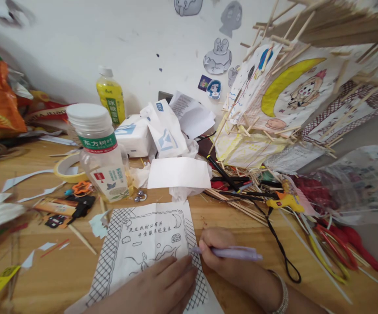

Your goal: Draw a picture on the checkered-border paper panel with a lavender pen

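Observation:
A sheet of white paper (162, 218) lies on the wooden table, bearing an ink drawing with lines of writing, a moon, clouds and a crosshatched border. My left hand (167, 285) rests flat over the lower part of the drawing, its fingers stretched out. At the sheet's right edge, my right hand (218, 246) is closed round a pale purple pen (237, 253). The pen's tip points left, at the right border of the drawing; whether it touches the paper I cannot tell. Part of the drawing is hidden beneath my left hand.
Behind the sheet stand a clear plastic bottle (102, 161), a yellow drink bottle (110, 93) and tissue packs (165, 131). Tape (66, 168) and paper scraps lie left. To the right are a stick-framed paper lantern (290, 91), a yellow glue gun (285, 202) and scissors (335, 248).

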Action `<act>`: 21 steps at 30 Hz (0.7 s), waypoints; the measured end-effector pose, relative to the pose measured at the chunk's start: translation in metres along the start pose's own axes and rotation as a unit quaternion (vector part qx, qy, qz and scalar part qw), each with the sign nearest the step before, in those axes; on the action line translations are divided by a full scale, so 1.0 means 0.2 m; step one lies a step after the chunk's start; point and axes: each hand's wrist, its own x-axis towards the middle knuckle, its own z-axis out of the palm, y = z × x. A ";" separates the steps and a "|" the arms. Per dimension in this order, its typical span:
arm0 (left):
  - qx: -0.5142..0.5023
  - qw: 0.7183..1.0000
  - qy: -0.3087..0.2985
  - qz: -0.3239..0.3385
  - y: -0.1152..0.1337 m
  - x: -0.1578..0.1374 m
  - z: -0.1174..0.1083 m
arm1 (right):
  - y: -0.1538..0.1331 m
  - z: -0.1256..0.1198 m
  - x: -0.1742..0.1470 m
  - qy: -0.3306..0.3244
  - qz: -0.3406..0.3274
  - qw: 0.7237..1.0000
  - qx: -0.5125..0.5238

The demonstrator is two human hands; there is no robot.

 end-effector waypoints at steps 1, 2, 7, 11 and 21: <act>-0.003 1.000 0.008 0.003 0.00 0.00 0.00 | 0.00 0.00 0.00 0.002 -0.006 1.000 -0.001; -0.006 1.000 0.012 0.002 0.00 0.00 0.00 | 0.00 0.00 0.00 0.002 -0.009 1.000 -0.002; 0.003 1.000 -0.014 -0.011 0.01 0.00 -0.01 | 0.01 0.01 -0.01 0.012 -0.002 1.000 -0.019; 0.004 1.000 0.003 -0.004 0.01 0.00 0.00 | 0.01 0.01 0.00 0.044 0.032 0.998 -0.038; -0.001 1.000 0.000 0.003 0.00 0.00 0.00 | 0.01 0.01 0.00 0.057 0.047 0.996 -0.045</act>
